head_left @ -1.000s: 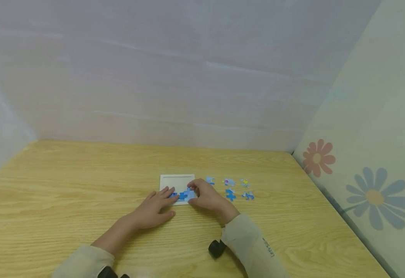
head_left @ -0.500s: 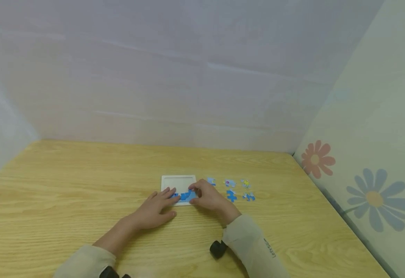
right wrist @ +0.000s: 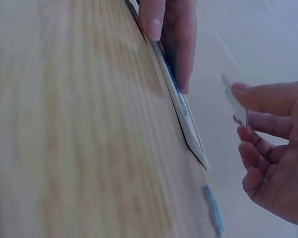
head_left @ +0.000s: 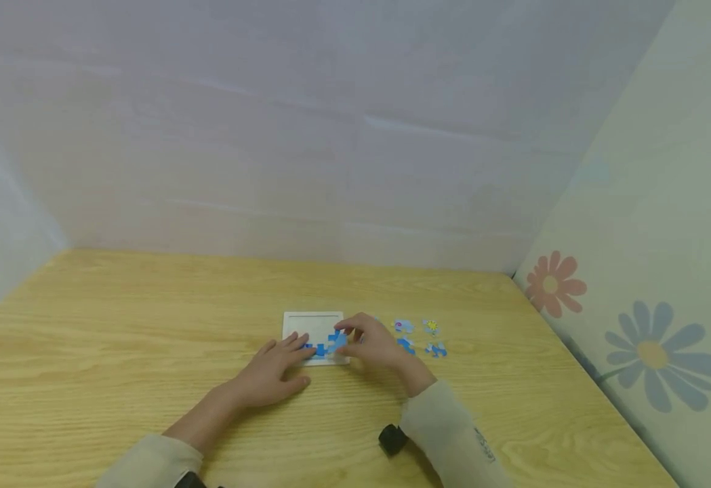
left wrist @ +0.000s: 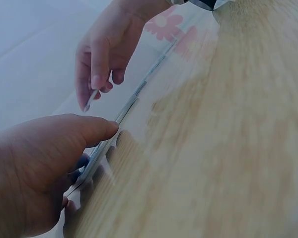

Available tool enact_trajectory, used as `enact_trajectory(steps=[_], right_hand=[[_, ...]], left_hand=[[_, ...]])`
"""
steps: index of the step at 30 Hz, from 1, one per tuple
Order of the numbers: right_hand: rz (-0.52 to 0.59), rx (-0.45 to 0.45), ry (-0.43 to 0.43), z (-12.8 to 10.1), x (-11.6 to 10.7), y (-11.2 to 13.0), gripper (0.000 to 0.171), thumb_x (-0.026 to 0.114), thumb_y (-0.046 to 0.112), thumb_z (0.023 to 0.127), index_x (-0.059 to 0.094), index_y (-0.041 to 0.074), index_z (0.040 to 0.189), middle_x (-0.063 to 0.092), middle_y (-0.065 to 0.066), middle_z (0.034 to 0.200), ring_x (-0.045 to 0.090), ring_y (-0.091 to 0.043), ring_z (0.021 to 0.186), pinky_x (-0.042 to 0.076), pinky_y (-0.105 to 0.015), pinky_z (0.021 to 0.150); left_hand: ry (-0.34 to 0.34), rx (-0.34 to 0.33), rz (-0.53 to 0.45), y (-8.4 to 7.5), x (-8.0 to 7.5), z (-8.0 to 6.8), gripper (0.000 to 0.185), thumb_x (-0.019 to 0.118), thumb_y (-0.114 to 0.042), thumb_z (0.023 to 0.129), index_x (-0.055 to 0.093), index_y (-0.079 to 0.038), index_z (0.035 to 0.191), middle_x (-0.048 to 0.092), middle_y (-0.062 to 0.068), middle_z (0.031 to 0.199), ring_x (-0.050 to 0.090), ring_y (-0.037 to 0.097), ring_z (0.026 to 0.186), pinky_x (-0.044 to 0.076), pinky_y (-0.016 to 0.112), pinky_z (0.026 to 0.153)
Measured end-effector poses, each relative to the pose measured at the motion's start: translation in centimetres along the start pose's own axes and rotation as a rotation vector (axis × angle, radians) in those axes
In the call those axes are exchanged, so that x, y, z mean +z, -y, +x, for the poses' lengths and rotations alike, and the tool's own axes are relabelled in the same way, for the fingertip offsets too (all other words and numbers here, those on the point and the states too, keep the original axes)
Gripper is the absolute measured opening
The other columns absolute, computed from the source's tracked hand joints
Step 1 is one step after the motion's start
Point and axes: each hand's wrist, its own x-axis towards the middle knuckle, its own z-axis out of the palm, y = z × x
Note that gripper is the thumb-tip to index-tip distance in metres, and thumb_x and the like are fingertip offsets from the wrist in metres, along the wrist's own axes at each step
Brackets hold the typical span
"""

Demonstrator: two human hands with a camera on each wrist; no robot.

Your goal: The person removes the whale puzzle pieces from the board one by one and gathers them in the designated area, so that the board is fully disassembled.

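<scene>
- Right hand (head_left: 375,344): pinches a puzzle piece (right wrist: 234,101) between thumb and fingertip, lifted just clear of the board at its right end. In the right wrist view the piece shows edge-on, thin and flat, tilted, touching nothing but the fingers.
- Left hand (head_left: 274,369): fingers straight and spread, laid flat on the near left part of the puzzle board (head_left: 314,324), holding nothing. In the left wrist view the thumb (left wrist: 84,131) lies along the board's near edge.
- Puzzle board: a white, shallow, rimmed tray lying flat on the table (head_left: 148,339). Blue fitted pieces (head_left: 320,350) fill part of its near row; the far part is bare white.
- Loose pieces (head_left: 419,337): a small group lies on the table just to the right of the board, apart from one another.
- Handling, as judged: the piece looks light, thin and stiff like card, apt to bend or fray at its tabs if forced. Best taken by opposite edges with two fingertips, as here, and laid flat. The board looks light enough to slide, so a flat hand on it is warranted.
- Surroundings: pale wall panels behind, a flower-patterned panel (head_left: 636,339) at the right.
</scene>
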Motion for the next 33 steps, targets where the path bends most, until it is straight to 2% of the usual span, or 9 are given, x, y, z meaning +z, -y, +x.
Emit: enact_trajectory(steps=[6,12,19,27,33], right_hand=[[0.062,-0.053,-0.024,-1.4,-1.4,-0.5,0.038,0.068,0.018,0.075,0.057,0.003,0.109,0.051,-0.005,0.093,0.047,-0.018,0.078,0.041,-0.028,0.064],[0.089,-0.057,-0.038,-3.0,-3.1,-1.0,0.038,0.067,0.015,0.075,0.057,0.002,0.109,0.050,-0.004,0.092,0.045,-0.019,0.077,0.040,-0.028,0.062],[0.100,-0.047,-0.073,-6.1,-5.5,-0.2,0.035,0.065,0.002,0.075,0.056,-0.003,0.108,0.052,-0.016,0.092,0.045,-0.033,0.078,0.039,-0.033,0.062],[0.059,0.059,-0.100,-9.4,-7.7,-1.7,0.034,0.063,0.004,0.077,0.055,-0.003,0.109,0.052,-0.014,0.093,0.046,-0.023,0.076,0.041,-0.029,0.062],[0.043,0.040,-0.124,-11.1,-8.4,-4.9,0.036,0.065,0.009,0.076,0.056,-0.004,0.108,0.054,-0.011,0.094,0.048,-0.019,0.075,0.042,-0.029,0.063]], left_hand=[[-0.047,-0.004,0.003,0.1,-0.1,0.1,0.050,0.057,-0.027,0.081,0.046,-0.006,0.125,0.034,0.017,0.132,0.022,0.035,0.123,0.016,0.057,0.092],[-0.083,-0.015,0.012,0.5,0.0,0.2,0.051,0.059,-0.027,0.079,0.047,-0.006,0.124,0.035,0.018,0.131,0.024,0.035,0.122,0.016,0.057,0.092],[-0.089,-0.060,0.028,1.0,0.1,0.3,0.052,0.058,-0.030,0.080,0.047,-0.007,0.124,0.032,0.019,0.133,0.021,0.035,0.123,0.014,0.057,0.092],[-0.085,-0.115,0.039,1.6,-0.2,0.2,0.055,0.058,-0.035,0.080,0.045,-0.007,0.126,0.028,0.020,0.135,0.018,0.035,0.125,0.011,0.057,0.094],[-0.079,-0.137,0.060,1.7,-0.3,0.1,0.060,0.057,-0.040,0.079,0.044,-0.006,0.126,0.027,0.021,0.134,0.018,0.036,0.124,0.010,0.057,0.093]])
